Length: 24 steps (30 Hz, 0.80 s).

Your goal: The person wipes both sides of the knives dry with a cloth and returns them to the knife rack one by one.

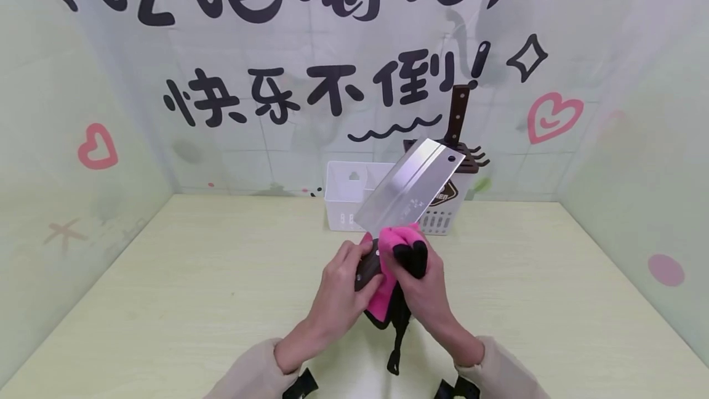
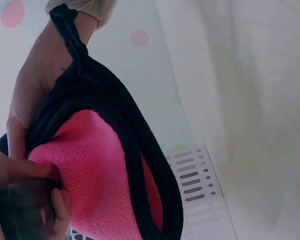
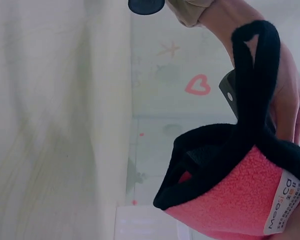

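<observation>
A cleaver with a broad metal blade is held up over the table, tilted to the upper right. My left hand grips its dark riveted handle. My right hand holds a pink cloth with black edging, bunched against the handle near the blade. From the cloth a black hanging loop dangles down. Folds of the pink cloth fill much of the left wrist view, beside the handle. A white label shows on the cloth in the right wrist view.
Behind the blade, a white basket stands near the back wall. Right of it is a white knife holder with a dark top, side hooks and an upright brown-handled knife. Printed walls enclose the pale table on three sides.
</observation>
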Available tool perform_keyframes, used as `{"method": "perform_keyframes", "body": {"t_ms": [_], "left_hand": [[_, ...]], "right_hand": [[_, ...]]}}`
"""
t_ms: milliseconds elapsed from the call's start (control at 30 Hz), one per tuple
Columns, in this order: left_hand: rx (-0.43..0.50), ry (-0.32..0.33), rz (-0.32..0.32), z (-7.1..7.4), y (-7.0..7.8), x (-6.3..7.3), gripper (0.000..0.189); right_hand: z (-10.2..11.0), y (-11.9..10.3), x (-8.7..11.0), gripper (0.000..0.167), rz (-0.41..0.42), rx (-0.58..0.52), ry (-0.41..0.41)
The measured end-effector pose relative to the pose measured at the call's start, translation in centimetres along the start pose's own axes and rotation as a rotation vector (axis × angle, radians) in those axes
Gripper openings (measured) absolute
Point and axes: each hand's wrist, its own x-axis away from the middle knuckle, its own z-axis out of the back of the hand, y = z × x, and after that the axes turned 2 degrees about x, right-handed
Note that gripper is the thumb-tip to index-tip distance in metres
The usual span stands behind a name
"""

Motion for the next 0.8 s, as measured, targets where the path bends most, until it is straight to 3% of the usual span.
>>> {"method": "perform_keyframes", "body": {"t_ms": [133,200,333,433,533,667,800], "left_hand": [[0.078,-0.041,-0.002,0.3,0.0,-0.2,0.037],[0.139,-0.068,0.041,0.5,0.1,-0.4,0.038],[0.316,-0.182,0.260,1.2,0.1,-1.1,0.039],[0.504,-0.333,0.464,1.8,0.0,-1.6,0.036],[0.725,-0.477,0.592,2.0,-0.3,-1.9,0.031],[1.016,-0.582,0.677,1.8,-0.7,-1.8,0.040],[1.228,-0.602,0.765,1.3,-0.8,-1.3,0.047]], "right_hand": [[0.2,0.1,-0.3,0.027,-0.081,-0.030,0.055],[0.2,-0.1,-0.3,0.027,-0.131,-0.054,0.072],[0.3,-0.3,-0.5,0.030,-0.182,-0.090,0.091],[0.4,-0.6,-0.6,0.030,-0.186,-0.116,0.086],[0.5,-0.6,-0.9,0.031,-0.196,-0.170,0.076],[0.7,-0.5,-1.0,0.032,-0.232,-0.267,0.045],[0.8,-0.3,-1.1,0.031,-0.287,-0.310,0.009]]}}
